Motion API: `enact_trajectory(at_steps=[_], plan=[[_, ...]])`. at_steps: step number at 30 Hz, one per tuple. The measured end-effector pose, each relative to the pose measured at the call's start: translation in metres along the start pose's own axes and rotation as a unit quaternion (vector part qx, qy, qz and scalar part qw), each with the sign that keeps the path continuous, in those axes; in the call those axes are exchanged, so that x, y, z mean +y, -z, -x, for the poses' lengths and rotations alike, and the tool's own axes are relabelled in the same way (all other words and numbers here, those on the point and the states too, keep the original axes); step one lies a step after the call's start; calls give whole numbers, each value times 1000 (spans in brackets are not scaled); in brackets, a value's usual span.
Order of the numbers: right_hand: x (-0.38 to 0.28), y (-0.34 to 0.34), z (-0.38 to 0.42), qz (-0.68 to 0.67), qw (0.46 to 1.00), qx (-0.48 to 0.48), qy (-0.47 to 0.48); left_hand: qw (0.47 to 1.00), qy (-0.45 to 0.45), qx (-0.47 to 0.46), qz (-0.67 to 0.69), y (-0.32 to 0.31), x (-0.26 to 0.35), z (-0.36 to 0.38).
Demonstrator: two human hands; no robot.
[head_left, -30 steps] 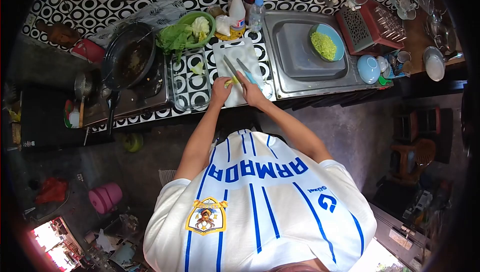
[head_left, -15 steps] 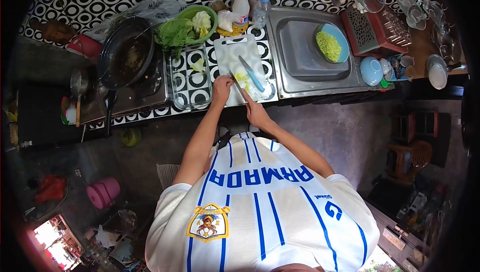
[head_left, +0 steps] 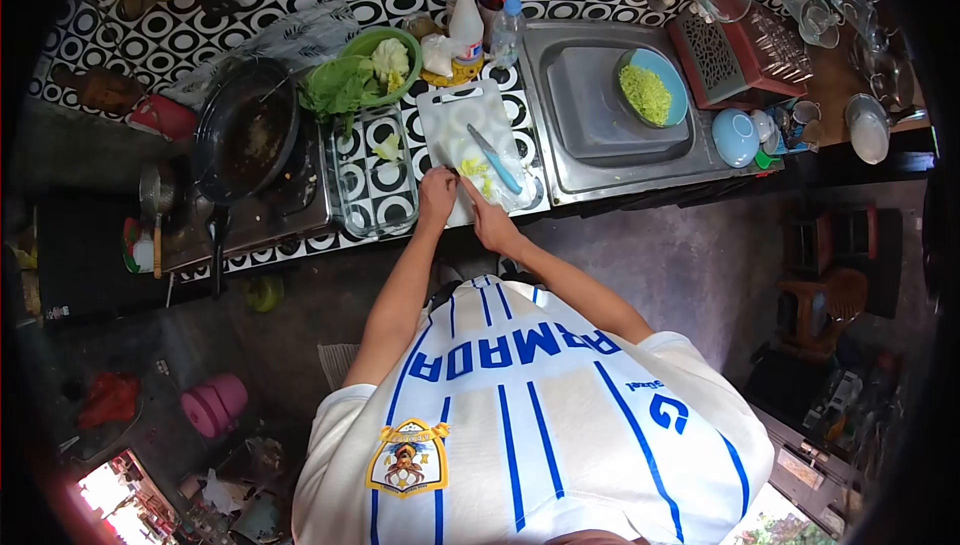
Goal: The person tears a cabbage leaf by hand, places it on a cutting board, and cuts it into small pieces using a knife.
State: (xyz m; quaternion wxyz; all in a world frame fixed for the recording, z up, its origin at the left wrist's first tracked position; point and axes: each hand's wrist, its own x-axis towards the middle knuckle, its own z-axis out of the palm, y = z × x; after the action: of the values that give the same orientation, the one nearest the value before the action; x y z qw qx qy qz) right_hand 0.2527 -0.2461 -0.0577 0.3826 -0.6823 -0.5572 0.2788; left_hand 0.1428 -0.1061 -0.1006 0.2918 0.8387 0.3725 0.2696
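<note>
At the near edge of the white cutting board (head_left: 450, 115), my left hand (head_left: 438, 193) is closed, fingers bent, and what it grips is too small to name. Close beside it, my right hand (head_left: 492, 225) is wrapped round the handle of a knife, whose blade is mostly hidden between the hands. A second knife with a light blue handle (head_left: 503, 173) lies on the board. Small pieces of chopped yellow-green vegetable (head_left: 474, 169) lie to its left. One pale leaf piece (head_left: 387, 148) rests in a clear glass dish (head_left: 350, 183) left of the board.
A green bowl (head_left: 412, 48) of leafy greens stands behind the dish, with a dark wok (head_left: 250, 135) on the stove at left. Bottles (head_left: 466, 23) stand behind the board. The sink (head_left: 560, 160) at right has a blue bowl (head_left: 676, 90) of chopped vegetable.
The view has shifted slightly. My hands have moved closer together at the board's near edge, and the held knife's blade shows less than before.
</note>
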Motion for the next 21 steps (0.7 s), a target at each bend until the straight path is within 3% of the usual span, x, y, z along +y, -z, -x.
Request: enact_trajectory(at_steps=[3,5,9,15,21], plan=[[5,13,34,27,999,12,27,999,7,40,19,-4,2,5],[1,18,42,44,996,-48,-56,999,28,27,11,-5,1,7],[0,15,-2,20,995,-53,-81,999,32,27,14,-5,0,5],[1,18,-30,2,1000,-10,-30,999,16,-14,24,1,-4,2],[-11,36,1,-11,998,-19,-66,996,18,21,79,6,1,6]])
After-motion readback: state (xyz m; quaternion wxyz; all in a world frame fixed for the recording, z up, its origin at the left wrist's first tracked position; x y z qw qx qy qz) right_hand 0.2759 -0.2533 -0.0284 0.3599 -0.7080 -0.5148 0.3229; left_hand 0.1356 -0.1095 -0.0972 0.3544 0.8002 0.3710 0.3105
